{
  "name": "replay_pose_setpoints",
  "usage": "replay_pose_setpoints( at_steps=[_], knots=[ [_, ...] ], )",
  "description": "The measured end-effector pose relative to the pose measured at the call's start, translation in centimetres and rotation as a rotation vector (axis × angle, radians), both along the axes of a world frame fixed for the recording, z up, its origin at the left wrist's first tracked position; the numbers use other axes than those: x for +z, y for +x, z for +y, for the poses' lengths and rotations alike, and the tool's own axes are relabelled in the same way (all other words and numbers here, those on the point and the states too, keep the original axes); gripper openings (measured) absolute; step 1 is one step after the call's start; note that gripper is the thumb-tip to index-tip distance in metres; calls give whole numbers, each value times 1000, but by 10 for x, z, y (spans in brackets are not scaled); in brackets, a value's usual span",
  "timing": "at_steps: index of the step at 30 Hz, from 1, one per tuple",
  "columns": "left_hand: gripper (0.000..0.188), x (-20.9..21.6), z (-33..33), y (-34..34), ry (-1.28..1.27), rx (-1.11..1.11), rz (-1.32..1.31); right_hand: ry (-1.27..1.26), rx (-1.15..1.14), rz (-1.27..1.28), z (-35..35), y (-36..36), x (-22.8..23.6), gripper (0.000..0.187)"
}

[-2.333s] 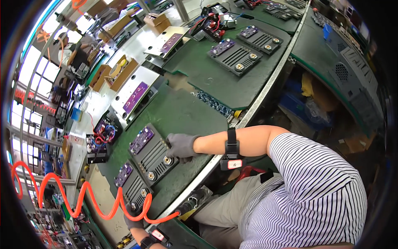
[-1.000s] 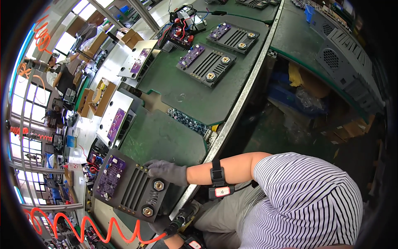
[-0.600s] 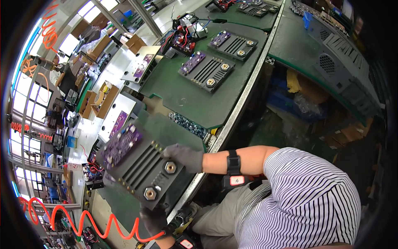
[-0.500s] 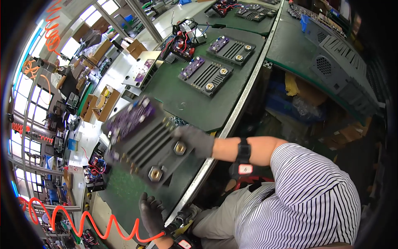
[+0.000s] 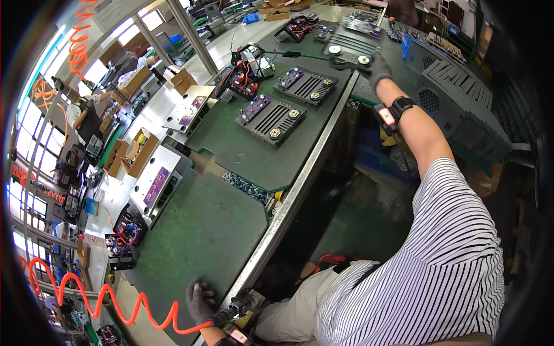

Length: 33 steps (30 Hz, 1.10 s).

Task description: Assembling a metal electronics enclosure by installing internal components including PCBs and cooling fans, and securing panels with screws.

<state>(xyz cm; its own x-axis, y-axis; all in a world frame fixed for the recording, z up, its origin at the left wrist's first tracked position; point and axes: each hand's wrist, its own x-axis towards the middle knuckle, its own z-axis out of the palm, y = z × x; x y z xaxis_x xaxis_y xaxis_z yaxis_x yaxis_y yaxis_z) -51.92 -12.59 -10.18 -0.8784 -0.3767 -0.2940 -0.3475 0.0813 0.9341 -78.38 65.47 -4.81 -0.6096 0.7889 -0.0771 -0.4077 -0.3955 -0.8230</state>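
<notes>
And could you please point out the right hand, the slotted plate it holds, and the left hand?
Right hand (image 5: 380,70): head view, on the glove's middle.
Slotted plate (image 5: 350,44): head view, on its slotted middle.
Left hand (image 5: 199,303): head view, on the glove's middle.

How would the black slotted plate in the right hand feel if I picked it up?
The black slotted plate is probably stiff: it looks flat, not drooping, though gripped at one side. It may be light enough for one hand, since the right hand alone holds it. The metal nuts at one end might make that end heavier.
</notes>
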Motion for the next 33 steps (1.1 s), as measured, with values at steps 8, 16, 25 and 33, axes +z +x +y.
replay_pose_setpoints(
  at_steps=[8, 16, 25, 33],
  knots=[
    [29, -3, 0, -1, 31, 4, 14, 19, -405, -334, 90, 35, -60, 54],
    [30, 4, 5, -1, -42, 27, -12, -58, -340, -319, 119, 38, -85, 35],
    [32, 3, 8, 1, -41, 70, 0, 173, -523, -536, 150, 0, -99, 63],
    [32, 5, 16, 0, -113, 98, 14, 152, -649, -323, 84, 28, -76, 60]
  ],
)
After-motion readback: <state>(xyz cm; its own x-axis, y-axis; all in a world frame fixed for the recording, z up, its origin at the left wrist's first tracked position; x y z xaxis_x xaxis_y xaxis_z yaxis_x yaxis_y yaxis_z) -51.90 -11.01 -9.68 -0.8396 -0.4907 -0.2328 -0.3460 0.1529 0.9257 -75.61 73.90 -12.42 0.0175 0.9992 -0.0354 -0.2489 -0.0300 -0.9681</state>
